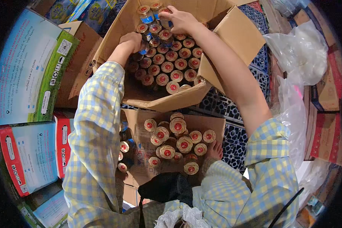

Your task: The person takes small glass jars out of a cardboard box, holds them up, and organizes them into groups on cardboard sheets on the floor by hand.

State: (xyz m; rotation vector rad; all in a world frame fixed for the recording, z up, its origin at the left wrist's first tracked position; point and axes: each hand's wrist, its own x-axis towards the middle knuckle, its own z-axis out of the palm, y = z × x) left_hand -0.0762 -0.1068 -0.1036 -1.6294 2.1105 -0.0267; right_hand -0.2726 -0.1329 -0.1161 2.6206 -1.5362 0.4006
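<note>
Left hand: (132, 41) curled, knuckles up, against the near-left side of a raised jar cluster (155, 29); fingertips hidden, so cannot tell how firmly it grips.
Right hand: (181, 21) thumb and fingers bent about a capped jar (166, 23) at the cluster's far-right side.
Raised cluster: between the two hands; clear jars, blue labels, gold caps with red centres, standing above the layer below.
Packed jars: (171, 56) under and nearer than both hands, caps up, close together.
Open carton: (167, 102) around both hands and the packed jars; one flap (235, 36) folded out beneath the right forearm.
Loose jars: (184, 144) below the hands toward the body, grouped on brown cardboard (144, 167); bare foot (215, 150) just beside.
Left of left hand: printed cartons (30, 68).
Right of right hand: dark lattice (231, 108), then clear plastic bag (304, 53).
</note>
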